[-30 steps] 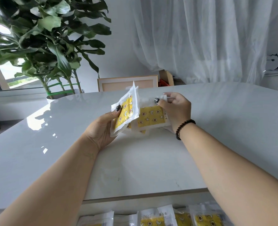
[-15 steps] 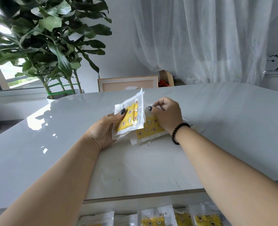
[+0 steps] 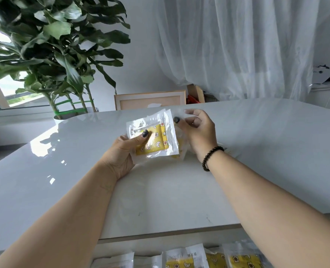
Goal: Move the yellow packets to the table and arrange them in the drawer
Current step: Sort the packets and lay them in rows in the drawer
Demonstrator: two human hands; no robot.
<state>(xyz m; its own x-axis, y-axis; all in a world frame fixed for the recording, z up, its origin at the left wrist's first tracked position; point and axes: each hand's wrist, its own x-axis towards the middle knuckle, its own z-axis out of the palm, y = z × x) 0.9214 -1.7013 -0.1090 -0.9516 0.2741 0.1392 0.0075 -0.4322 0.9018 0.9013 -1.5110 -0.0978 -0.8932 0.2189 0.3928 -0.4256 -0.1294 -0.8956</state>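
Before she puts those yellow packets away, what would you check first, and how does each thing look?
1. Left hand grips the stack of yellow packets, thumb on top: ok.
2. Right hand, fingers curled beside the stack: whether it holds a packet, cannot tell.
3. Stack squared up: not ok, edges fan out.
4. Loose packets under the stack on the table: cannot tell how many.
5. Packets in the drawer stand in a row: ok.

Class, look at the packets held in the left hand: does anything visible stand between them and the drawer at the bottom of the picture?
Nothing visible blocks it. The left hand holds the yellow packets above the table; the drawer lies open below its near edge.
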